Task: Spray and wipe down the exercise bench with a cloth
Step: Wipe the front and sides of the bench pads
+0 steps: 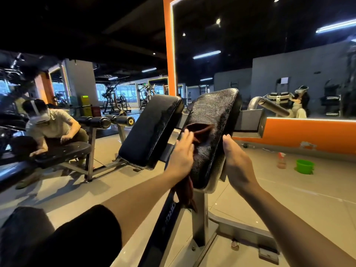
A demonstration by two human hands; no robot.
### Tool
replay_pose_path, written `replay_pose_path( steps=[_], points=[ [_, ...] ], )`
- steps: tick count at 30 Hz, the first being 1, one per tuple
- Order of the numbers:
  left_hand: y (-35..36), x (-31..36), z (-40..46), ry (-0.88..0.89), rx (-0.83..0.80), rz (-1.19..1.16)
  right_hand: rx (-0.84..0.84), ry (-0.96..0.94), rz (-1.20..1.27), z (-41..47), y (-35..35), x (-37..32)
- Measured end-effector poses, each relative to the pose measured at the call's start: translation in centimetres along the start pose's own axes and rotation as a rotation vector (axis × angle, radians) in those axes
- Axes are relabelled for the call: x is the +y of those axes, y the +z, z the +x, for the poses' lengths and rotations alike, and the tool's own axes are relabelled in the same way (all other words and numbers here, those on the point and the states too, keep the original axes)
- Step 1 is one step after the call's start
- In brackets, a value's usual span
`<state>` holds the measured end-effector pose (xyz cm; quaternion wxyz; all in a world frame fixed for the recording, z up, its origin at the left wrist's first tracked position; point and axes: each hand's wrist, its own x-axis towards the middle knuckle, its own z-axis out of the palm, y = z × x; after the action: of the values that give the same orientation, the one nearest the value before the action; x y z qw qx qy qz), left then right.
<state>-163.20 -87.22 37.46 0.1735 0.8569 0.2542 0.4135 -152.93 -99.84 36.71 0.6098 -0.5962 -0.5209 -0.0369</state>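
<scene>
— How far along with the bench?
— Wiping stage, probably. Glossy right pad (213,120) at centre frame, maybe wet already. Spray bottle (281,160) parked on the floor, lower right, beside a green bucket (305,166). Left pad (152,130) likely still to do.
— And the cloth (200,130)?
— Dark red, under the left hand (182,157), fingers flat, pressing it on the pad. Right hand (236,160) gripping the pad's right edge.

A dark red cloth (200,132) lies crumpled under the left hand (182,153) on the tilted black pad (213,120), its tail hanging below the wrist.
</scene>
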Motion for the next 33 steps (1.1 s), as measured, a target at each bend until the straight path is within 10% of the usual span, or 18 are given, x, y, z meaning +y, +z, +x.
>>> replay_pose_path(
  steps=[3,8,13,17,22,28,33],
  points=[
    [0.1,0.8,2.5,-0.155,0.041,0.072,0.074,-0.038,-0.020,1.5,-1.5,-0.3],
    [2.0,3.8,1.9,0.210,0.013,0.040,0.124,-0.180,-0.170,5.8,-2.8,-0.5],
    [1.5,3.7,9.6,-0.054,0.038,0.133,0.070,-0.264,-0.353,10.3,-4.2,-0.1],
    [2.5,5.8,10.5,0.221,-0.044,0.039,0.081,-0.274,-0.423,14.4,-5.4,-0.2],
    [0.8,4.2,16.0,-0.055,-0.012,0.072,-0.029,-0.143,-0.478,17.4,-6.4,0.5],
    [2.9,7.2,16.7,0.373,-0.059,0.005,0.105,-0.265,-0.549,16.4,-4.7,3.4],
    [1.2,2.1,20.2,0.017,-0.013,0.085,0.117,-0.256,-0.424,16.0,-5.1,3.1]
  ],
)
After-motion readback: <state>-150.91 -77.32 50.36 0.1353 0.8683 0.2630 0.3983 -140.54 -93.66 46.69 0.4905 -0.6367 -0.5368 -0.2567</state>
